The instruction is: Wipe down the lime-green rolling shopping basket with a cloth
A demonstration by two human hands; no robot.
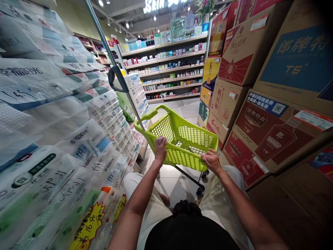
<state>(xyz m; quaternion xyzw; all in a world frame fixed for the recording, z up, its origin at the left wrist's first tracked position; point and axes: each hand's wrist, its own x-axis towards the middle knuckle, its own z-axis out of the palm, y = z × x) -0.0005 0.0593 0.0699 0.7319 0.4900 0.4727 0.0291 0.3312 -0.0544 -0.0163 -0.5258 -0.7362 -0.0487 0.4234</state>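
In a shop aisle, a sloping bank of wrapped paper packs rises on my left and a wall of cartons on my right, printed faces turned outward, likely so brands can be read. Across the far end stands shelving lined with small goods. Between the stacks, directly before me, is the green trolley; my knees are spread around its near side, I suppose to get me close. Its grey pull handle slants up and leftward, and would hinder a reach to the packs behind it. My right hand is clamped over the near rim by the corner, my left hand curled on it further along, probably spaced to steady the wheels. Something pale shows at my left fingers; I cannot tell what.
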